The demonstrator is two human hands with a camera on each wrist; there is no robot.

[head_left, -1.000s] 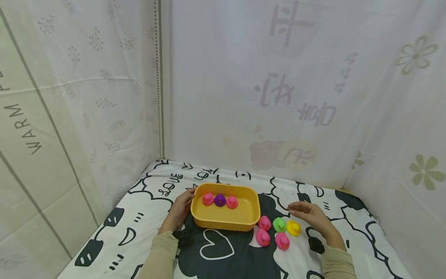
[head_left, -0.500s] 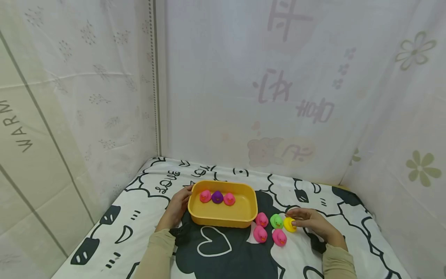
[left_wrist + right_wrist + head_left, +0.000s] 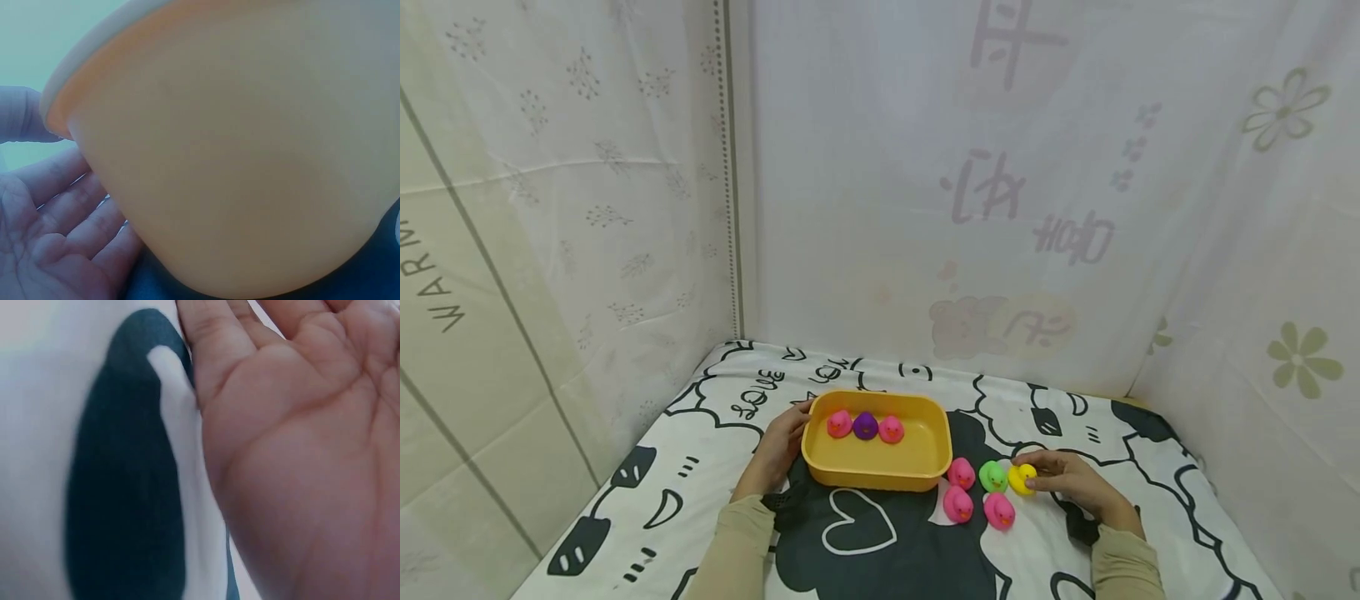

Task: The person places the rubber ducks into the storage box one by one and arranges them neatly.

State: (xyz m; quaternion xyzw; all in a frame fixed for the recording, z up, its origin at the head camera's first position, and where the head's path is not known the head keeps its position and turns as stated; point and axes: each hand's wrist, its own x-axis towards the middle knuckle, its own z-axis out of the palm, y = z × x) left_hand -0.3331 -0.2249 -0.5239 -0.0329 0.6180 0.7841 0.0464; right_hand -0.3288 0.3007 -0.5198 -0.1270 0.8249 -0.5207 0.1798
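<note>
A yellow plastic tub point(image 3: 880, 479) stands on the patterned cloth, with two pink rubber ducks point(image 3: 891, 429) and a purple rubber duck point(image 3: 866, 427) lined up inside. My left hand point(image 3: 781, 442) rests against its left end. In the left wrist view the straight fingers point(image 3: 69, 200) lie along the tub's outer wall, the thumb at the rim. To the right of the tub, my right hand point(image 3: 1071, 479) pinches a yellow rubber duck point(image 3: 1019, 479) between thumb and fingers. The right wrist view shows the palm point(image 3: 300, 450) over the cloth; the duck is hidden there.
A green rubber duck point(image 3: 993, 477) sits just left of the yellow one. Several pink rubber ducks point(image 3: 999, 511) stand around it, one close to the tub's right corner. White printed curtains point(image 3: 925, 208) hang behind the cloth point(image 3: 685, 508) and at both sides.
My right hand has come down and left onto the yellow duck and taken hold of it. The left hand stays at the tub. The head view has shifted slightly.
</note>
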